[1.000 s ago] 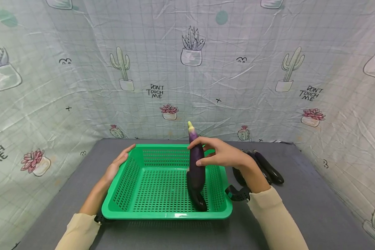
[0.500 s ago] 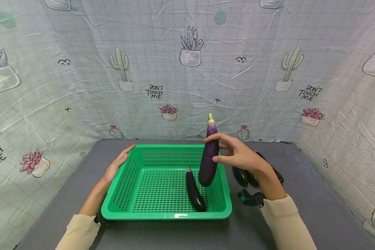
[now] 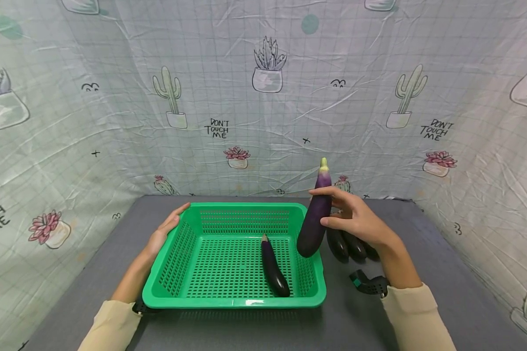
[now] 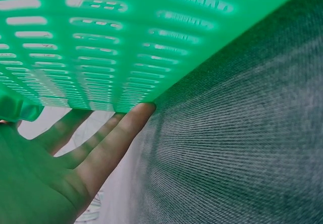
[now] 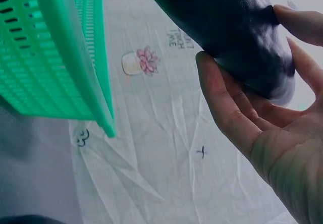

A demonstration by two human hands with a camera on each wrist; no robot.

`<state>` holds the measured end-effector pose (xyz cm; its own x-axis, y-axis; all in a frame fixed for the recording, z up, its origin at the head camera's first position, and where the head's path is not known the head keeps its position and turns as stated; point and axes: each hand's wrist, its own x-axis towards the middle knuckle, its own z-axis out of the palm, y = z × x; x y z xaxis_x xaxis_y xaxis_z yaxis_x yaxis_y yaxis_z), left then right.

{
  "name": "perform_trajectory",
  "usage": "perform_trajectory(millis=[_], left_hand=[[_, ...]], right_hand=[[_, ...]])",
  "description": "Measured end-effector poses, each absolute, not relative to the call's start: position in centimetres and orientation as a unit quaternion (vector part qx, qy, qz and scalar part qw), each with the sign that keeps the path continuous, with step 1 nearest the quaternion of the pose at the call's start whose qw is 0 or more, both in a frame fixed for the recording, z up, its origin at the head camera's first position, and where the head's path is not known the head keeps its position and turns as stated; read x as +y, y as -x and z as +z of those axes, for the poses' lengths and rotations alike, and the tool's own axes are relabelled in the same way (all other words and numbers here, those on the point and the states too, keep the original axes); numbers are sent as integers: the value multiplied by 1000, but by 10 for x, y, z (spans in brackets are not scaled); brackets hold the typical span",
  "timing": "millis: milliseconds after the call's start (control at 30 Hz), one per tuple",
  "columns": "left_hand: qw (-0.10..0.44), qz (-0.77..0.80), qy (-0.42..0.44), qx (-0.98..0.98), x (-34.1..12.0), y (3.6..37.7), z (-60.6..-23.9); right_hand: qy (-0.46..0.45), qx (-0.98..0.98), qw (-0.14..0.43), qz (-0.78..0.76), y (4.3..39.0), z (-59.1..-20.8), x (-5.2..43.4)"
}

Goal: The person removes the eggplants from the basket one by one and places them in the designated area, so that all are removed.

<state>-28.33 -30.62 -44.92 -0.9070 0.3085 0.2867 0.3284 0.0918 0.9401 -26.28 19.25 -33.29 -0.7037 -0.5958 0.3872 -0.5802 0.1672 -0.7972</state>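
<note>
Head view: a plump, glossy dark-purple eggplant with a pale yellow-green stem end (image 3: 312, 234), held stem-up at the basket's right side

The right hand (image 3: 355, 217) grips the eggplant across its upper half, thumb on the near side. It tilts slightly, heavy end down; holding it above the middle probably lets that weight hang steadily. Its lower end overlaps the right rim of the rectangular, green, perforated plastic basket (image 3: 233, 303); whether they touch, I cannot tell.

The left hand (image 3: 160, 236) is not gripping: its straight fingers lie along the outside of the basket's left wall, likely to keep the basket from sliding. The left wrist view shows them spread against the slotted plastic.

A slimmer, slightly curved, blackish-purple eggplant (image 3: 273, 270) lies lengthwise inside, nearer the right wall. Beyond that wall, on the dark-grey counter (image 3: 443, 278), several shiny, near-black eggplants (image 3: 337, 245) lie side by side, partly hidden by the right hand, seemingly grouped within that arm's easy reach.
</note>
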Motion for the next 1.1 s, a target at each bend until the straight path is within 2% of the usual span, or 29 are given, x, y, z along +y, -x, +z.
perform_trajectory(millis=[833,1100], left_hand=[[-5,-660,226,-717,-307,283,-452],[11,-636,222,-739,-308,284,-451]], right_hand=[[333,792,-3,-511,268,-337,232],[336,786,-20,-519,273,-339,240]])
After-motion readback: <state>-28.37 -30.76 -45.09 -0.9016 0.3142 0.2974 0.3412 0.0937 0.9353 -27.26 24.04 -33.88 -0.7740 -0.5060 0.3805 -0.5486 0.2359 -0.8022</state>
